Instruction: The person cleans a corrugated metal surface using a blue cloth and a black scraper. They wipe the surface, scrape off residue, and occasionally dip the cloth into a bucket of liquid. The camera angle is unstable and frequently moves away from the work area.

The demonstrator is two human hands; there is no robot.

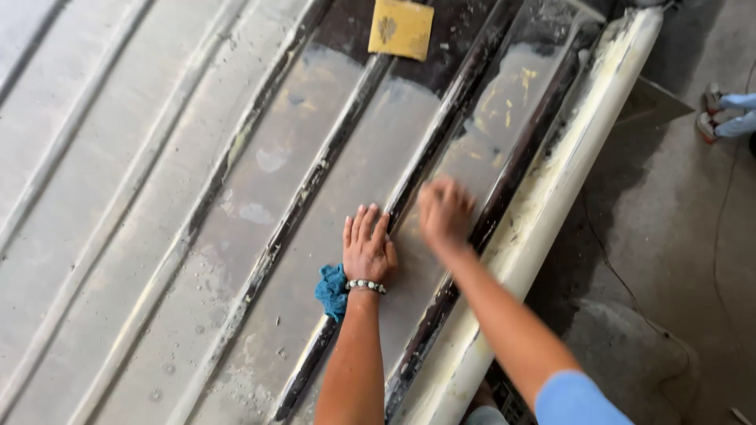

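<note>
**Hands flat on ribbed hull surface**

Hands rest side by side on a large ribbed panel (260, 197), a grey, sanded surface crossed by raised dark ribs that run diagonally away from the person. The left hand (367, 250) lies palm down with its fingers spread and pointing away, pressed flat on one grey strip between two ribs. A beaded bracelet (366, 286) circles its wrist. Just behind and to the outer side of that wrist, a crumpled blue cloth (332, 290) lies on the panel, touching or nearly touching the wrist; whether the hand pins any of it cannot be told.

The right hand (445, 211) sits just beside the left, a little farther out from the body, over the next strip across a dark rib (409, 185). It is blurred, so the fingers look curled or bunched, but whether they grip anything cannot be told. The forearm leads back to a light blue sleeve (579, 397).

To the right of the right hand, a thick cream-coloured rounded edge (551, 189) runs along the panel's side, smeared with pale filler. Well beyond both hands, at the far end of the panel, a square yellow sheet of sandpaper (401, 28) lies on a dark patch. Far off to the right, on the grey concrete floor (669, 236), another person's feet in shoes (711, 112) show at the frame's edge, and a thin cable (630, 303) trails across the floor.
</note>
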